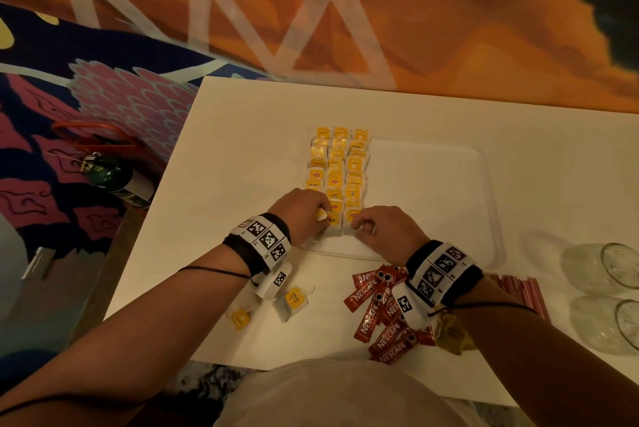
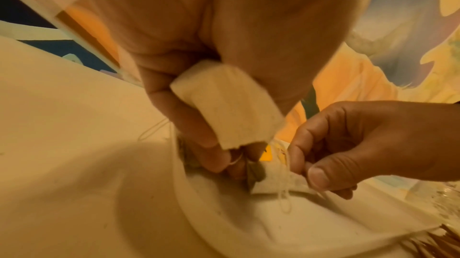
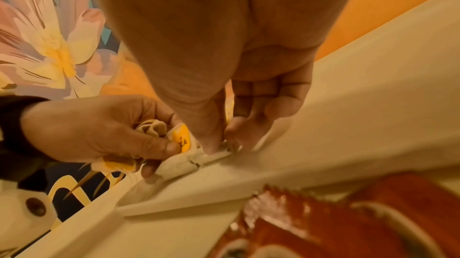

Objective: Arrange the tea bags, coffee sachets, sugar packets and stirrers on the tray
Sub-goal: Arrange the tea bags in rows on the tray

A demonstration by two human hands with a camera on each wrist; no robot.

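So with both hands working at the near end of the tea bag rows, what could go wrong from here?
1. The left hand holds spare tea bags bunched in its palm while its fingers work, so one could slip out.
2. Loose strings trail from the bag that the right hand pinches; they may snag and drag neighbours in the tea bag rows askew.
3. The right wrist hangs over the coffee sachets and could scatter them.

Readable text: sachets and tea-bag tags only.
Red stick coffee sachets (image 1: pixel 375 314), lower centre of frame: "NESCAFE CLASSIC". Loose yellow tea-bag tag (image 1: pixel 295 298), lower centre-left: "RELAX". Yellow tag at tea-bag rows' near end (image 1: pixel 333 216): "TEA".
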